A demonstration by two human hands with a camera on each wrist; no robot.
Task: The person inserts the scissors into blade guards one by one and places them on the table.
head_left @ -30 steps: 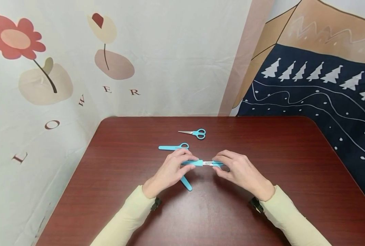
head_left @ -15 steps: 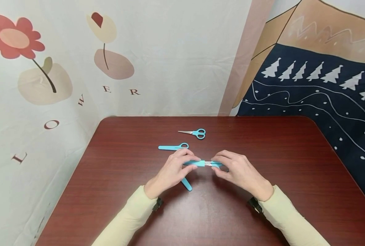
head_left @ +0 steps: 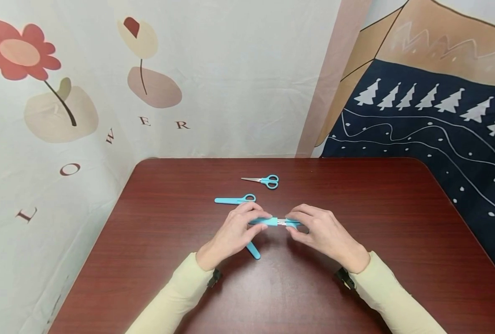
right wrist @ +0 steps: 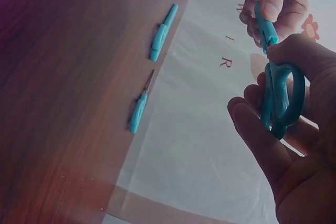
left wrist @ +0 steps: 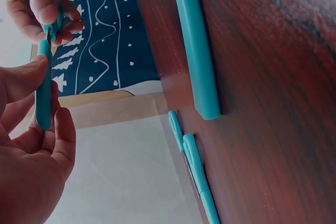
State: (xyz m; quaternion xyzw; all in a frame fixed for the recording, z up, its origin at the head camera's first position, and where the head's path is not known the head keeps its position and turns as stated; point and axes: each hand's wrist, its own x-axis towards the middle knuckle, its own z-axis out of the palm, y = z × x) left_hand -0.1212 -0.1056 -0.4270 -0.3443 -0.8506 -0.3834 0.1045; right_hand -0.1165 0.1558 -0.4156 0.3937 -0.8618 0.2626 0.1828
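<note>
Taking held scissors (head_left: 293, 223) as reference. Nearest: loose cover (head_left: 253, 251), flat on worktop (head_left: 289, 297), on near side of held scissors, partly blocked from above by left hand (head_left: 235, 227). Looks like rigid plastic, near weightless, likely to skid; pick up by the sides at mid-length.

Next: held scissors, raised off worktop, crosswise between both hands. Gripping handle end with right hand (head_left: 326, 229); pinching held cover (left wrist: 44, 95) with left hand, thumb against fingers. Showing short strip of bare metal between held cover and handle, so judged only partly sheathed. Should handle light and stiff, no give, not fragile. Possibly slick plastic: pinch held cover on its flat faces, take scissors by the loops, stay off the metal. Expect some friction at cover mouth; move straight in line, no twist.

Just beyond held scissors, to left: covered scissors (head_left: 236, 201), flat, with no metal in view. Farther beyond: bare scissors (head_left: 265, 180), points to left. Lift by the handle; treat tip as sharp.

Count: three scissors (one held, one covered, one bare); three covers (one held, one fitted, one loose). Two hands, both occupied.
</note>
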